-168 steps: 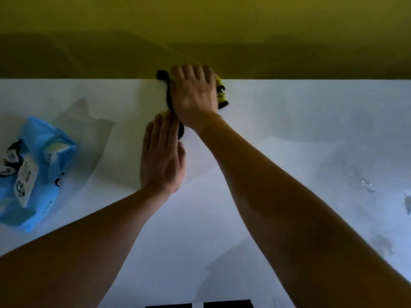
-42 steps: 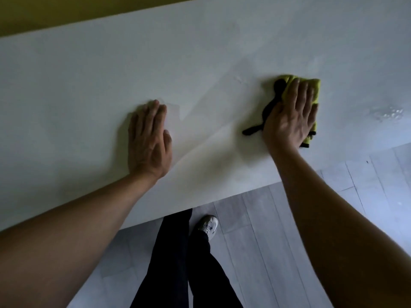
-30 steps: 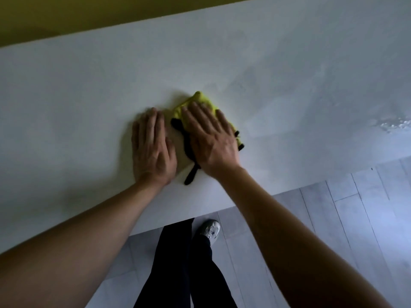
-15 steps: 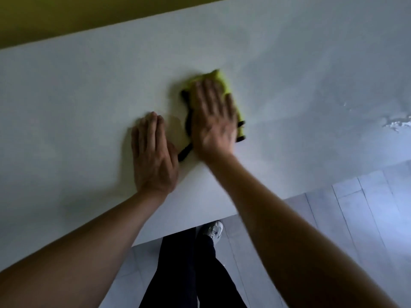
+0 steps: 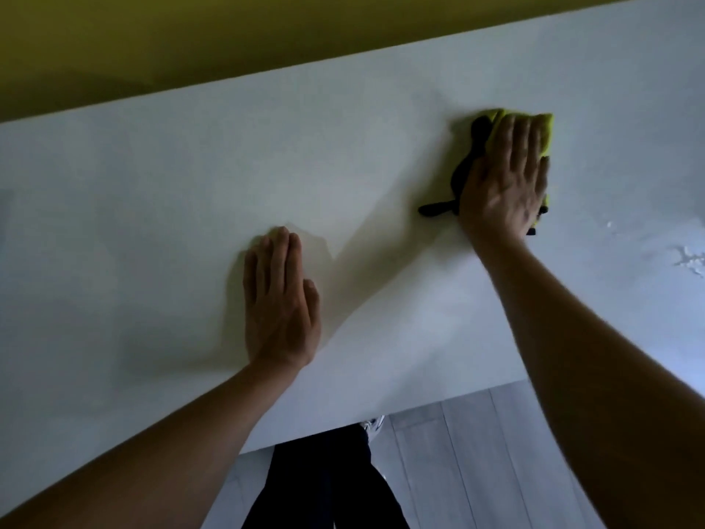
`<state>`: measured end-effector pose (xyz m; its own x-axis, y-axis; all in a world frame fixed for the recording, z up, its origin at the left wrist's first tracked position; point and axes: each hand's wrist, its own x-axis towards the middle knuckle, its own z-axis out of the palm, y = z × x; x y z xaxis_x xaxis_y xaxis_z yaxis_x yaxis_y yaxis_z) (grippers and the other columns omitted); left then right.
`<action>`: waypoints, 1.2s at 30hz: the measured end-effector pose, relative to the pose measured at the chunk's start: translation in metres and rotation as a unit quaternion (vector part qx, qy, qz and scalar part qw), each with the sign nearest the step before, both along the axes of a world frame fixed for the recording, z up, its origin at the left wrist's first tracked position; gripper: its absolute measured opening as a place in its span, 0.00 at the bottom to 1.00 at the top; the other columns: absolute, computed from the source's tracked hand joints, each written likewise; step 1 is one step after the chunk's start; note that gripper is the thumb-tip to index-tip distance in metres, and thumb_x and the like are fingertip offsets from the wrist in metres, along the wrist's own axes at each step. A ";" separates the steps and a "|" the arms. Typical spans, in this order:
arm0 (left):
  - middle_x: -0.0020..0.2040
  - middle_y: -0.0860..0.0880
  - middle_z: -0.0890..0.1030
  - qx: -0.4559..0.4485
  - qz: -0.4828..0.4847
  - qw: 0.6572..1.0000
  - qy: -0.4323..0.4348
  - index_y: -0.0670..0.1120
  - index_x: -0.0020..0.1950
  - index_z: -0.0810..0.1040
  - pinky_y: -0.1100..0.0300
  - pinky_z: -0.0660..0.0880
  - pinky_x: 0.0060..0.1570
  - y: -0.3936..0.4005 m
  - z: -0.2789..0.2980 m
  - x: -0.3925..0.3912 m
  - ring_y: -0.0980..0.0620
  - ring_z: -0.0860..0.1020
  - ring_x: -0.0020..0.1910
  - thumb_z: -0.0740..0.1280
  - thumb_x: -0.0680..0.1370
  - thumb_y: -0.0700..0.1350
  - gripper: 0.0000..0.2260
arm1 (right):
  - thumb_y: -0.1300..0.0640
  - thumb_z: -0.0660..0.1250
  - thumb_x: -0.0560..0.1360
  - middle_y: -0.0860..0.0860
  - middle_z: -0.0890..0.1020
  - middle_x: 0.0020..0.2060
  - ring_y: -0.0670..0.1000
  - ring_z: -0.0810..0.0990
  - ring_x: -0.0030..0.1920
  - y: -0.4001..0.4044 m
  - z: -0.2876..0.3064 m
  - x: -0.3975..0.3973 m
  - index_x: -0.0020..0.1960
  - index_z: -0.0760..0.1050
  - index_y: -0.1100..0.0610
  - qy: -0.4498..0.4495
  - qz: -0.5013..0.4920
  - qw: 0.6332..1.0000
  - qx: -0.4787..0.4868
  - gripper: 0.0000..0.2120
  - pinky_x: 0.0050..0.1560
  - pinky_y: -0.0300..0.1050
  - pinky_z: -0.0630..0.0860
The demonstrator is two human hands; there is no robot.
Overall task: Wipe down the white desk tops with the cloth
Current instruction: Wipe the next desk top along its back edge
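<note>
Pressing yellow cloth (image 5: 543, 126) flat under open right hand (image 5: 503, 185); wet patch (image 5: 690, 259) lies rightward, nearer it; open left hand (image 5: 280, 303) braced on desk top (image 5: 152, 192)

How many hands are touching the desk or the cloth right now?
2. The left hand lies flat on the bare white desk top, near its front edge. The right hand presses flat on the yellow-green cloth, farther back and to the right.

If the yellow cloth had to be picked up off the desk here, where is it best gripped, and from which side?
Probably the black strip trailing from the cloth toward the left hand. It lies exposed on the desk, while the right hand presses flat over the rest. Pinch it from the left.
</note>
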<state>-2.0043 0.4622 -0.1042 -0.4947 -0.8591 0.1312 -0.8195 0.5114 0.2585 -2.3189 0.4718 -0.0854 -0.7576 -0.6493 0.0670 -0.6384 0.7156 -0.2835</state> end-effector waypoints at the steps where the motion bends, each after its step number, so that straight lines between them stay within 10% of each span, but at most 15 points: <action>1: 0.83 0.38 0.62 0.002 0.003 1.000 -0.004 0.36 0.83 0.61 0.41 0.53 0.82 0.000 0.001 0.000 0.36 0.59 0.82 0.54 0.83 0.44 0.27 | 0.52 0.54 0.83 0.54 0.56 0.82 0.55 0.51 0.82 -0.005 -0.001 0.020 0.83 0.55 0.55 0.002 0.029 1.000 -0.006 0.29 0.81 0.55 0.48; 10: 0.73 0.37 0.73 0.024 0.009 1.000 0.002 0.38 0.73 0.73 0.41 0.66 0.72 -0.024 0.016 -0.004 0.34 0.72 0.71 0.63 0.78 0.44 0.24 | 0.47 0.55 0.85 0.50 0.59 0.81 0.51 0.54 0.82 -0.030 -0.002 0.107 0.82 0.58 0.50 0.010 0.343 0.939 -0.028 0.26 0.80 0.57 0.53; 20: 0.85 0.42 0.58 0.022 -0.008 1.000 -0.021 0.44 0.85 0.59 0.46 0.48 0.83 -0.171 0.010 -0.073 0.40 0.56 0.84 0.50 0.83 0.51 0.29 | 0.49 0.52 0.83 0.50 0.55 0.82 0.51 0.49 0.82 -0.056 -0.002 -0.012 0.83 0.52 0.51 0.013 -0.013 1.000 0.001 0.29 0.81 0.55 0.48; 31: 0.83 0.38 0.61 0.006 0.004 1.000 0.004 0.38 0.83 0.62 0.44 0.51 0.83 -0.171 0.007 -0.078 0.38 0.59 0.83 0.53 0.84 0.48 0.28 | 0.49 0.57 0.85 0.53 0.62 0.80 0.53 0.57 0.81 -0.110 -0.003 0.101 0.81 0.62 0.52 0.012 0.301 0.952 -0.048 0.25 0.80 0.57 0.55; 36: 0.84 0.40 0.59 0.015 0.011 1.000 -0.013 0.40 0.84 0.59 0.46 0.49 0.83 -0.172 0.011 -0.079 0.40 0.57 0.84 0.52 0.83 0.48 0.29 | 0.50 0.54 0.83 0.52 0.57 0.82 0.52 0.52 0.82 -0.099 -0.008 -0.007 0.82 0.56 0.52 0.017 0.125 0.992 0.007 0.28 0.80 0.55 0.52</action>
<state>-2.0833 0.2902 -0.0931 -0.4794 -0.8728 0.0913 -0.8370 0.4860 0.2515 -2.3259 0.3723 -0.0931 -0.5699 -0.8179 0.0794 -0.8056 0.5371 -0.2500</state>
